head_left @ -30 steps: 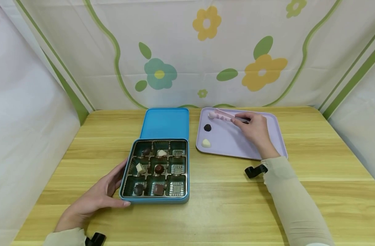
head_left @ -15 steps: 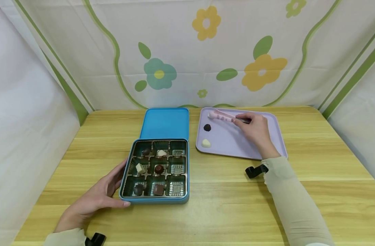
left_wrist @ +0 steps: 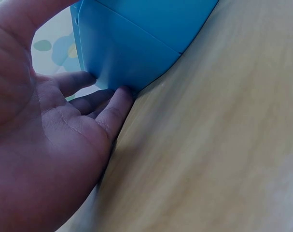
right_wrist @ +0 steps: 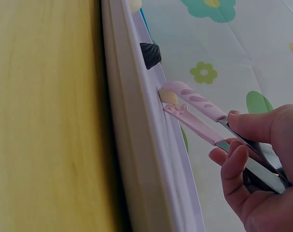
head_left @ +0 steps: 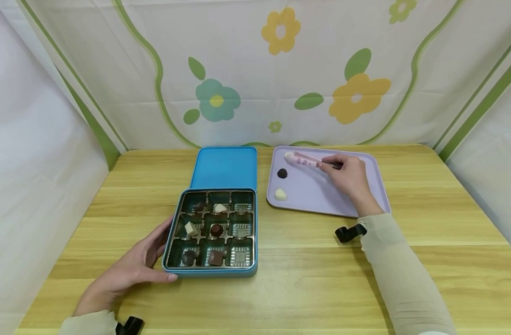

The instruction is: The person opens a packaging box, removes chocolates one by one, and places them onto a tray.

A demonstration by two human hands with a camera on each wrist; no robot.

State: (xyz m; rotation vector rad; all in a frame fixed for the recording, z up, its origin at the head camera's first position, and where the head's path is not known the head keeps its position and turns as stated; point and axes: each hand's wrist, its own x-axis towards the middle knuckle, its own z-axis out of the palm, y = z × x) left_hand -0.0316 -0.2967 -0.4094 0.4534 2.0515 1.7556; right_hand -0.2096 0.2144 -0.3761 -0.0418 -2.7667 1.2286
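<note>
My right hand point(head_left: 348, 177) holds pink-tipped tongs point(head_left: 306, 160) over the far left of the lilac tray point(head_left: 322, 195). In the right wrist view, the tong tips point(right_wrist: 177, 96) sit on either side of a cream-white chocolate point(right_wrist: 168, 95). A dark chocolate point(head_left: 282, 173) and a white chocolate point(head_left: 281, 194) lie nearer on the tray. My left hand point(head_left: 136, 264) rests against the left side of a blue tin point(head_left: 256, 232), thumb at its front corner. In the left wrist view, its fairly straight fingers point(left_wrist: 112, 113) touch the tin's side. Dark and white chocolates occupy several compartments; the right column holds none.
The tin's blue lid point(head_left: 225, 167) lies folded back behind it. A wooden table point(head_left: 305, 279) carries everything, with a strip of bare wood between tin and tray. A flowered white curtain point(head_left: 247, 56) rises behind, and white cloth hangs on both sides.
The tongs' two arms have drawn closer together around the white chocolate at the tray's far left. The right hand barely shifts. My left hand and the tin stay put.
</note>
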